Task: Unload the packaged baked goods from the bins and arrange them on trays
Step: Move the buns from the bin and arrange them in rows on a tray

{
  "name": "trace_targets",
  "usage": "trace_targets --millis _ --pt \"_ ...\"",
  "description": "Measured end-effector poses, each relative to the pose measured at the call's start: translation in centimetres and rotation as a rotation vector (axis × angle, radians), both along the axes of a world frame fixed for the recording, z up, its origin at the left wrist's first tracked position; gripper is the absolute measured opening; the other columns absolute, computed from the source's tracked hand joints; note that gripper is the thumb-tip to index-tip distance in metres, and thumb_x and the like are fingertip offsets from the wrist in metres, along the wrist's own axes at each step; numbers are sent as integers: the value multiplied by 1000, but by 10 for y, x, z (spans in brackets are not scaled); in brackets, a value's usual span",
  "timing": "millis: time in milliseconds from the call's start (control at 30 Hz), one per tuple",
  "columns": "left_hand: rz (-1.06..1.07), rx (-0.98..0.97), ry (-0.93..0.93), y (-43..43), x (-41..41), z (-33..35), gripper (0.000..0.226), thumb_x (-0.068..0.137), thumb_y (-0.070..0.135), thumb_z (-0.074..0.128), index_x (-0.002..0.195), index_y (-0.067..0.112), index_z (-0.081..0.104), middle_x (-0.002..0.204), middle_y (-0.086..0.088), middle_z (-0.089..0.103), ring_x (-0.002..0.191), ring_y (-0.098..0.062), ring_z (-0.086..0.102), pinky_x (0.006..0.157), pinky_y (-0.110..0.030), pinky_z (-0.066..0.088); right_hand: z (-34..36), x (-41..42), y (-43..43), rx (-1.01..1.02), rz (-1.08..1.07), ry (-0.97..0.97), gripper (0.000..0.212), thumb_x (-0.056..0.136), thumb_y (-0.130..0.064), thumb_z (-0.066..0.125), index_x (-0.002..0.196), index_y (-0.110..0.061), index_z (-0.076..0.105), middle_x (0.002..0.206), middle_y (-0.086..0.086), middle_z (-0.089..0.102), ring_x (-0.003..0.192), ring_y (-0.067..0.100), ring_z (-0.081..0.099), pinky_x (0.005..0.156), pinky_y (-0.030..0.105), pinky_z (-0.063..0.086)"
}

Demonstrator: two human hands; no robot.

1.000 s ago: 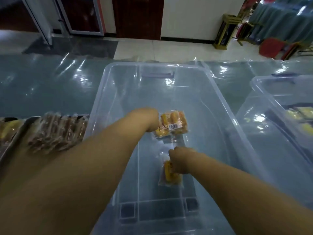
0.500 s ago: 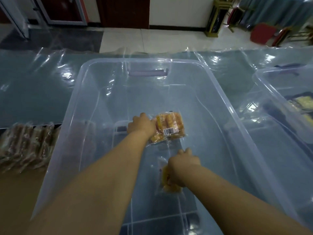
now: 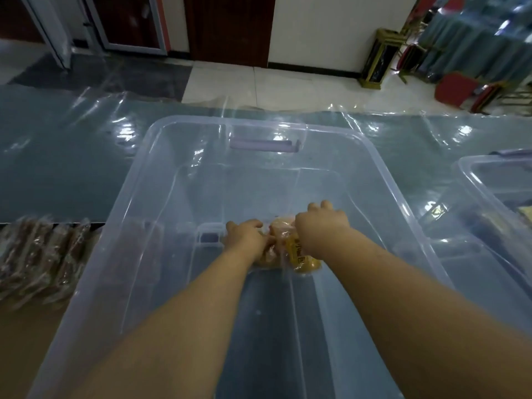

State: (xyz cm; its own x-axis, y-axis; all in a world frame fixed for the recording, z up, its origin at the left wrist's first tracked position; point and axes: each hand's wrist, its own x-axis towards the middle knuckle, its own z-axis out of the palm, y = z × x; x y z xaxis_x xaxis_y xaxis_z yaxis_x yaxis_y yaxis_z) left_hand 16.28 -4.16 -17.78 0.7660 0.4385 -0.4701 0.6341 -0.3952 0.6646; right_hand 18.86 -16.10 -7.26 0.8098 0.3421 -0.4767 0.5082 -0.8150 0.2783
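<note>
Background, top of frame: white wall (image 3: 322, 27) with dark skirting, dark wooden door (image 3: 230, 24) at upper centre. Pale tiled floor (image 3: 273, 84), darker grey patch at upper left. Gold-framed black bin (image 3: 377, 59) against wall. Red chairs (image 3: 454, 87) and teal draped cloth (image 3: 475, 47) at upper right. Light dim, bluish.

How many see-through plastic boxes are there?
2. The big bin sits in the middle, with the left hand and right hand gathering yellow packets inside. A second bin sits at the right edge, partly cut off.
</note>
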Motion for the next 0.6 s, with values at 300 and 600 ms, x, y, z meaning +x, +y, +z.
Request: trace_targets --millis 300,600 --pt "-39 -93 40 1 9 3 56 79 49 61 129 29 47 131 -11 48 108 -31 54 87 -33 47 -21 22 -6 124 -13 151 79 77 -12 72 141 -11 25 143 10 32 132 30 28 105 44 36" --pt "86 -148 8 10 11 16 25 80 19 72 97 10 56 97 -11 63 88 -27 60 74 -33 50 -14 19 -7 -33 18 189 52 74 -29 77 117 -12 55 98 7 50 91 25 48 92 41 47"
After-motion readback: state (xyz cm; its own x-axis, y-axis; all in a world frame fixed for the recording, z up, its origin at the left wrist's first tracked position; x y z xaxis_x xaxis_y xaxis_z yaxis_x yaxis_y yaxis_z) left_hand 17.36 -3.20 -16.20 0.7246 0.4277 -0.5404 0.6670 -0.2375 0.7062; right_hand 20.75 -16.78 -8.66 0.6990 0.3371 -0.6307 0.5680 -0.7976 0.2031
